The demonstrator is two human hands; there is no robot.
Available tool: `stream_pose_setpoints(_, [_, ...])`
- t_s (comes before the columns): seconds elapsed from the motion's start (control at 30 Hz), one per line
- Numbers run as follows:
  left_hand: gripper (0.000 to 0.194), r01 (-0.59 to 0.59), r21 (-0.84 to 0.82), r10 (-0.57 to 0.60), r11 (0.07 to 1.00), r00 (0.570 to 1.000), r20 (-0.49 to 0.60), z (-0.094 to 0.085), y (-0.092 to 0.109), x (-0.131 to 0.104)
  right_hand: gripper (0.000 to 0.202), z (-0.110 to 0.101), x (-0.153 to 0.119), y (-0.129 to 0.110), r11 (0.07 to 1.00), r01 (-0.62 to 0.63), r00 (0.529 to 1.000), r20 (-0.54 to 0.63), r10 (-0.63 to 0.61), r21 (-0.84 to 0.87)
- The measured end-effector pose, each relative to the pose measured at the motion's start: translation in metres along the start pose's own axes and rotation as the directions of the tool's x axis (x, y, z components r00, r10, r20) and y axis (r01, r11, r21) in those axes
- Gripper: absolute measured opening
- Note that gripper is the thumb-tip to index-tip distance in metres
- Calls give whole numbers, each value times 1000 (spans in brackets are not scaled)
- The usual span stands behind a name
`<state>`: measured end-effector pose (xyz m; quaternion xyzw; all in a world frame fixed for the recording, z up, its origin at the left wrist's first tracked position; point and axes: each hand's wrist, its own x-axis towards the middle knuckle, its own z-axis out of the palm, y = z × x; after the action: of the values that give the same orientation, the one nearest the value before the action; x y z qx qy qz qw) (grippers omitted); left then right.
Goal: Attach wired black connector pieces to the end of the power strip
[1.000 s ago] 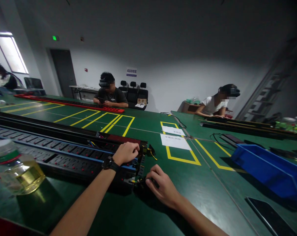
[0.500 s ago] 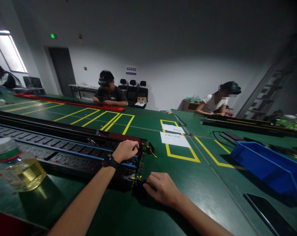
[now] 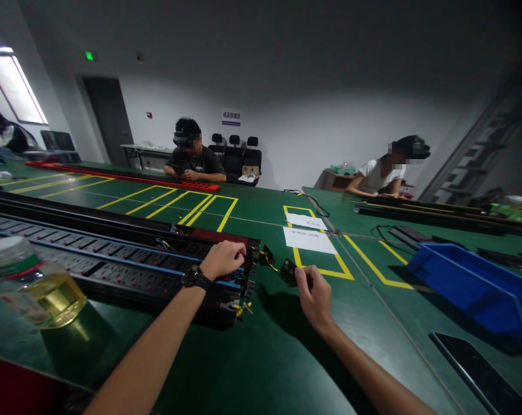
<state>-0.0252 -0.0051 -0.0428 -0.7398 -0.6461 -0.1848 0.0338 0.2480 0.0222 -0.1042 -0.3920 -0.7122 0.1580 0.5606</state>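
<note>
My left hand (image 3: 223,259), with a watch on its wrist, rests on the right end of a long black strip assembly (image 3: 127,256) with rows of sockets. Its fingers are curled; what they hold, if anything, is hidden. A small black part (image 3: 289,272) is pinched in my right hand (image 3: 315,294), raised over the table to the right of the strip's end. Yellow-tipped wires (image 3: 244,309) stick out at the strip's near right corner. Another black piece with a yellow wire (image 3: 267,256) lies by the far right corner.
A bottle of yellow liquid (image 3: 36,288) stands at the left. At the right are a blue bin (image 3: 472,288) and a phone (image 3: 477,369). Paper sheets (image 3: 309,240) lie on the green table (image 3: 287,369). Two people sit across it, another at far left.
My right hand has moved up and to the right, away from the strip's near corner, with the black part in its fingers. My left hand has stayed on the strip.
</note>
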Motion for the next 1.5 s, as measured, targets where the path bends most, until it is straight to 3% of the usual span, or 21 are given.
stream_pose_setpoints(0.1, [22,-2,-2,2,1000,1000,-5,1,-1,0,46,0,13,24,981,-191,982,-9,191,-38])
stream_pose_setpoints(0.23, [21,-6,-14,6,1000,1000,-6,1,-2,0,51,-1,20,47,951,-296,955,-2,297,-92])
stream_pose_setpoints(0.4, [20,-1,-35,0,999,1000,-5,1,-2,1,45,-9,24,53,959,-195,966,130,225,-206])
stream_pose_setpoints(0.57, [21,-4,-23,3,1000,1000,-9,0,-2,0,41,-23,30,58,842,-146,890,303,341,-519])
stream_pose_setpoints(0.67, [22,1,-19,-1,1000,1000,-5,-1,-2,0,45,-28,33,63,810,-88,867,356,349,-580])
stream_pose_setpoints(1.07, [21,1,-19,-1,1000,1000,-18,2,-5,0,46,-25,31,57,729,-22,864,354,358,-685])
stream_pose_setpoints(1.27, [22,2,-28,-2,1000,1000,-7,1,-5,0,40,-41,41,61,600,-112,883,198,427,-792])
stream_pose_setpoints(1.4, [21,-6,-29,6,1000,1000,-6,1,-5,1,34,-42,41,49,676,-54,953,165,256,-735])
stream_pose_setpoints(1.5, [21,2,-27,-2,1000,1000,1,-1,-3,0,31,-26,25,20,816,180,951,308,-2,-549])
